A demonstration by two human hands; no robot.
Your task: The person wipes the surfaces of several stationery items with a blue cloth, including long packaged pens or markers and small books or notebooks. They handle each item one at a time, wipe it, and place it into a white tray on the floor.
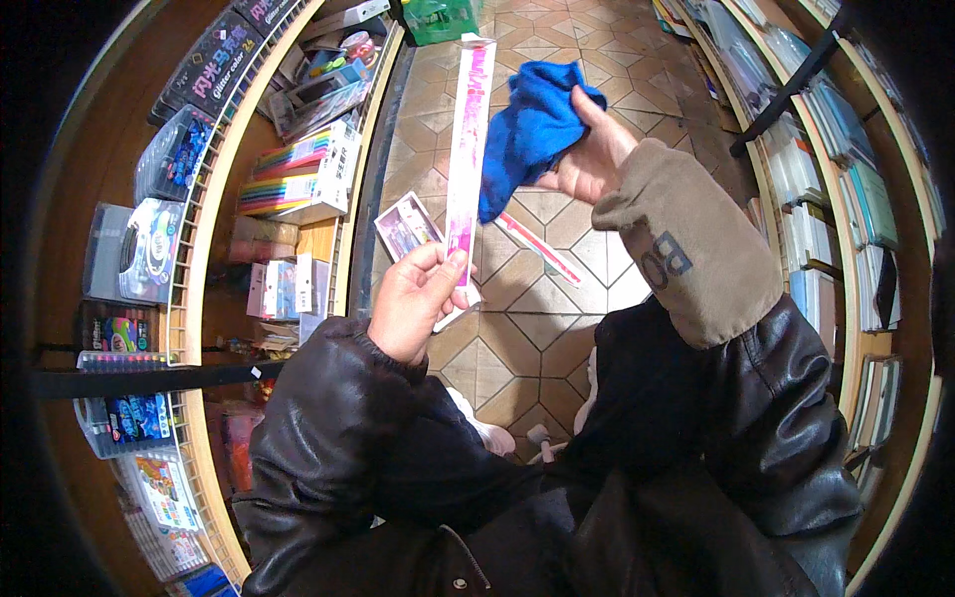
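My left hand (419,295) pinches the lower end of a long, narrow packet (468,142), white with pink markings, held up lengthwise away from me. A bunched blue cloth (539,108) rests in my right hand (589,160), the thumb on top of it. The cloth hangs down just right of the packet; whether they touch, I cannot tell. Beyond my left hand stands an open box (407,225) with small packaged items inside, partly covered by the packet. Below the cloth, a red and white strip (541,250) lies on the tiled floor (515,291).
Left shelving holds a white box of colourful pencil-like items (328,175), clear marker cases (179,153) and black boxes (213,71). Stacked notebooks (869,201) fill the right shelves. A green crate (440,19) stands at the far end. A black bar (157,380) crosses the left shelf.
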